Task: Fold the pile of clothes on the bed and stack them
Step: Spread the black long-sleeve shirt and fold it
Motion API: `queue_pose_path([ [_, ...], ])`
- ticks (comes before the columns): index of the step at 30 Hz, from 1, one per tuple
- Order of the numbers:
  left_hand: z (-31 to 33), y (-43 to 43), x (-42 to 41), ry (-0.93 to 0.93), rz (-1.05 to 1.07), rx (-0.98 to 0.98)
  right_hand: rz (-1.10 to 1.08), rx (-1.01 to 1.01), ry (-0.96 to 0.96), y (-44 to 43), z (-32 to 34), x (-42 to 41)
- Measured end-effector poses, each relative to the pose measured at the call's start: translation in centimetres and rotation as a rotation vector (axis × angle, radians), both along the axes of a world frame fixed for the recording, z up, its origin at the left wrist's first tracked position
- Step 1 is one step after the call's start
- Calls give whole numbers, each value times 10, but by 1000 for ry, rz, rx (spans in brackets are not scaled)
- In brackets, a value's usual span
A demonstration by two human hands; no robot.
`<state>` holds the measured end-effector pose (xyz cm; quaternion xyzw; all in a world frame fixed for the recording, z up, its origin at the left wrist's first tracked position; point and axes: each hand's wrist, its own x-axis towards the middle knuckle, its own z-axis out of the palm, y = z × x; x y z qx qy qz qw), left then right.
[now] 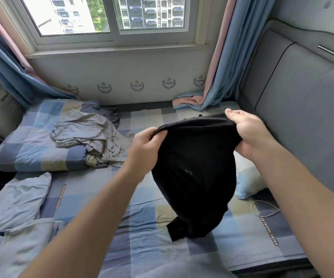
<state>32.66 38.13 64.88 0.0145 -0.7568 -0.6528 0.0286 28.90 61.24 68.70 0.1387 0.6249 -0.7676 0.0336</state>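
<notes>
Head view looks down on a black garment held up over the middle of the bed. The left hand grips its upper edge, fingers curled over the cloth and thumb pressed against it. The right hand holds the same edge further right, its fingers bunched tight on a fold with the thumb on top. Between the hands the edge hangs in a shallow arc. The rest of the garment drops in a loose, dark sack shape, and its lowest part, with a cuff-like end, appears to rest on the checked sheet.

Left of the left hand lies a crumpled heap of grey clothes, partly draped over a folded checked quilt near the far edge of the bed. A pale blue duvet is rumpled along the near left side. Just behind the garment on the right, a light blue pillow sits against the grey padded headboard, and a thin grey cable loops on the sheet beside it. Beyond the bed, blue and pink curtains hang at either side of a window, the right one pooling on the mattress.
</notes>
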Motion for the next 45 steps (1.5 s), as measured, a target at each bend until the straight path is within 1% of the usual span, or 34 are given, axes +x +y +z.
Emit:
queue_pose_path([
  [2,13,-3,-2,-36,19,94,-32,5,-17,-1,-15,4],
  [4,23,-3,-1,-96,10,209,-34,120,35,-8,-27,15],
  [5,29,-3,0,-132,-1,262,-7,189,94,-12,-31,23],
  [6,33,-2,1,-164,-21,295,59,258,170,-18,-34,31],
  [7,37,-2,3,-191,-47,315,172,323,228,-27,-36,41],
  [9,42,0,5,-219,-90,317,463,389,239,-45,-40,55],
  [10,45,1,6,-226,-98,298,558,372,205,-52,-44,58],
  [12,48,-3,6,-216,-91,236,603,321,177,-60,-45,59],
  [15,42,-20,1,-130,-36,122,557,294,202,-54,-33,53],
  [16,38,-25,0,-54,-41,37,525,286,207,-49,-28,49],
  [18,27,-37,1,105,-119,-233,461,240,213,-41,-19,43],
  [19,20,-40,3,120,-186,-369,437,202,207,-39,-14,40],
  [20,12,-43,3,91,-247,-476,416,158,200,-37,-11,37],
  [21,-1,-46,3,37,-295,-537,390,106,191,-34,-8,34],
  [22,-11,-47,3,-25,-310,-552,353,48,182,-31,-5,30],
  [23,-20,-49,4,-64,-307,-515,314,-9,176,-28,-3,27],
  [24,-26,-50,5,-97,-290,-407,284,-49,172,-23,0,23],
  [25,-30,-50,5,-139,-244,-251,267,-66,167,-17,1,20],
  [27,-29,-47,8,-212,-134,55,246,-19,151,-6,-2,14],
  [28,-26,-45,8,-233,-97,161,234,34,147,-1,-5,12],
  [29,-22,-44,8,-250,-71,225,224,104,147,4,-8,11],
  [32,2,-38,4,-268,-46,310,185,352,170,15,-22,9],
  [33,11,-38,3,-274,-59,337,171,405,167,17,-27,9],
  [35,26,-36,2,-297,-105,368,146,439,130,19,-36,13],
  [37,31,-33,-1,-310,-80,338,126,368,83,18,-40,17],
  [38,29,-32,-4,-303,-13,308,124,307,64,16,-39,18],
  [40,20,-32,-13,-243,155,190,143,202,44,14,-30,21],
  [41,14,-31,-15,-197,208,94,155,169,46,13,-25,21],
  [43,4,-25,-11,-96,194,-164,161,126,71,10,-14,20],
  [44,-1,-20,-6,-43,151,-264,151,105,85,6,-8,18],
  [45,-4,-14,0,-9,84,-319,133,80,95,3,-3,15],
])
